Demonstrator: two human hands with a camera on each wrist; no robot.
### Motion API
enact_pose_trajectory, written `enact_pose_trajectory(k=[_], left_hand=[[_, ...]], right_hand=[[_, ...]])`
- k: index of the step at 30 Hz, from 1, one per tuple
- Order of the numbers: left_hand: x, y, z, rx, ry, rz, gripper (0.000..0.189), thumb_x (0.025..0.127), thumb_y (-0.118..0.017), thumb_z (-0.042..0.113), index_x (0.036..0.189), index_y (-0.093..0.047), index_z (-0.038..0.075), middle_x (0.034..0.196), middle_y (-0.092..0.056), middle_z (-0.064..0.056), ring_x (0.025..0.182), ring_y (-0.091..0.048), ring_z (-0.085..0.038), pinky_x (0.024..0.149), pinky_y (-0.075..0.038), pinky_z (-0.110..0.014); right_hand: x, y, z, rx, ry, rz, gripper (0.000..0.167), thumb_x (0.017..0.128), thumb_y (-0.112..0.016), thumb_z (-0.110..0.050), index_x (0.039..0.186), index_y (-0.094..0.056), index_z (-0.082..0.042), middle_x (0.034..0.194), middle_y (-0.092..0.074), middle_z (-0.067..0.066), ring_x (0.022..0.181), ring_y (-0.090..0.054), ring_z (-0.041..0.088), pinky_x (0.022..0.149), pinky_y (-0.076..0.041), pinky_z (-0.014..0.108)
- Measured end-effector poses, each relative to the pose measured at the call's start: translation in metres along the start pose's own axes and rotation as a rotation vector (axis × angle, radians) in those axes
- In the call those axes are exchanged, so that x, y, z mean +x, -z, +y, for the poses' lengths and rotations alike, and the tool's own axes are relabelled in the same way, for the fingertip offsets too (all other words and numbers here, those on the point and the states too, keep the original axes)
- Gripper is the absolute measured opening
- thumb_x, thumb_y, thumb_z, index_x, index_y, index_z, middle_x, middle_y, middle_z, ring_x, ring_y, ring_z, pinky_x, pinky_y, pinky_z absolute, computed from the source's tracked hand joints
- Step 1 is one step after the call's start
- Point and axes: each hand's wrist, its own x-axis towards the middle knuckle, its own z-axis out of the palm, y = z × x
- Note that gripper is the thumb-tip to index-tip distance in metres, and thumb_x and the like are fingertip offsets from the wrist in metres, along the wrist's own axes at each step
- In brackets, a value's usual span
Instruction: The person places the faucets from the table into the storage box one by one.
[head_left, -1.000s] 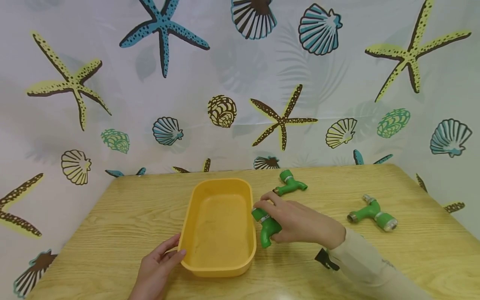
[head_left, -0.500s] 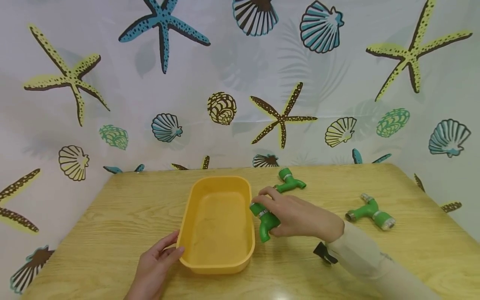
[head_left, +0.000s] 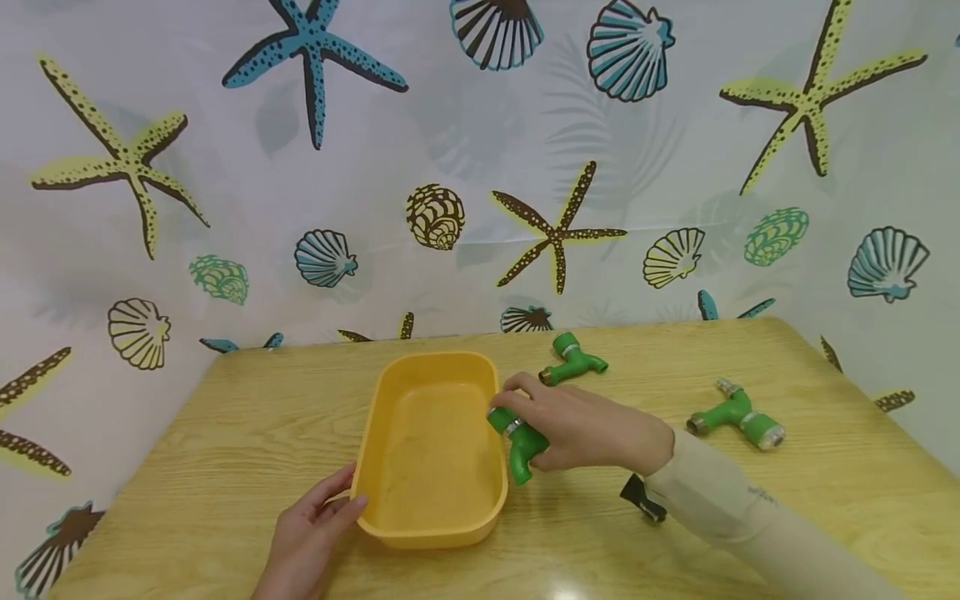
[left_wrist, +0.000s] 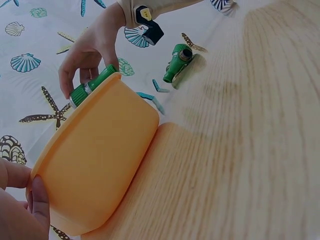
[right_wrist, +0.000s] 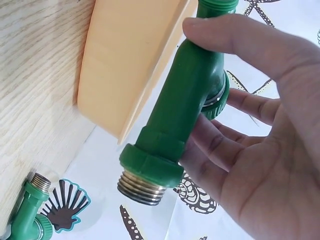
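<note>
My right hand (head_left: 581, 423) holds a green faucet (right_wrist: 182, 97) just beside the right rim of a yellow plastic basin (head_left: 431, 537). In the right wrist view the thumb lies across the faucet's body, with fingers behind it; its threaded metal end (right_wrist: 141, 188) points away from the palm. Part of the faucet overlaps the basin's rim in the head view. My left hand (head_left: 307, 529) grips the basin's near left edge, thumb on one side of the rim and fingers on the other. The basin's floor shows bare.
A second green faucet (head_left: 573, 360) lies on the wooden table (head_left: 247, 425) behind my right hand. Another green faucet (head_left: 738, 417) lies farther right. A black strap-like piece (head_left: 642, 498) hangs under the right sleeve. A shell-print cloth (head_left: 360, 167) stands behind the table.
My right hand and the faucet in it have shifted slightly left, closer over the basin's rim. The left hand keeps its grip on the basin. The head view has shifted slightly.
</note>
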Motion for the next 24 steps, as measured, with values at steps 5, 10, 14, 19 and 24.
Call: enact_pose_trajectory(k=[5, 10, 14, 19, 24], left_hand=[[0.0, -0.001, 0.001, 0.0, 0.005, 0.007, 0.055, 0.091, -0.067, 0.006, 0.14, -0.046, -0.003, 0.133, -0.054, -0.014, 0.09, -0.061, -0.005, 0.079, -0.05, -0.018], [0.0, 0.0, 0.0, 0.034, 0.0, 0.013, 0.056, 0.09, -0.069, 0.01, 0.14, -0.047, -0.003, 0.131, -0.054, -0.015, 0.09, -0.06, -0.002, 0.078, -0.05, -0.017], [0.001, 0.001, -0.001, 0.047, -0.003, 0.01, 0.059, 0.09, -0.071, 0.013, 0.141, -0.047, -0.003, 0.13, -0.053, -0.016, 0.091, -0.06, -0.003, 0.078, -0.049, -0.017], [0.001, 0.002, -0.001, 0.04, 0.011, 0.016, 0.058, 0.089, -0.071, 0.014, 0.141, -0.047, -0.001, 0.13, -0.052, -0.015, 0.091, -0.06, -0.004, 0.078, -0.049, -0.017], [0.001, 0.003, -0.002, 0.049, -0.006, 0.004, 0.059, 0.09, -0.071, 0.015, 0.141, -0.046, -0.002, 0.132, -0.051, -0.016, 0.09, -0.06, -0.004, 0.078, -0.049, -0.017]], right_hand=[[0.002, 0.001, -0.003, -0.012, 0.012, -0.009, 0.062, 0.078, -0.076, -0.005, 0.133, -0.049, -0.01, 0.129, -0.045, 0.011, 0.075, -0.051, 0.009, 0.061, -0.044, 0.02], [0.006, 0.001, -0.007, -0.031, 0.041, -0.018, 0.063, 0.078, -0.078, -0.007, 0.133, -0.048, -0.009, 0.129, -0.045, 0.011, 0.076, -0.052, 0.009, 0.062, -0.046, 0.021], [0.011, 0.001, -0.011, -0.044, 0.034, -0.048, 0.063, 0.078, -0.077, -0.008, 0.134, -0.047, -0.011, 0.132, -0.043, 0.011, 0.069, -0.05, 0.01, 0.062, -0.045, 0.022], [0.019, -0.002, -0.016, -0.076, 0.061, -0.064, 0.063, 0.079, -0.077, -0.008, 0.134, -0.046, -0.013, 0.131, -0.043, 0.008, 0.063, -0.048, 0.01, 0.061, -0.044, 0.021], [0.021, 0.0, -0.018, -0.117, 0.085, -0.084, 0.066, 0.077, -0.079, -0.008, 0.134, -0.045, -0.012, 0.13, -0.043, 0.008, 0.064, -0.048, 0.01, 0.062, -0.044, 0.02]])
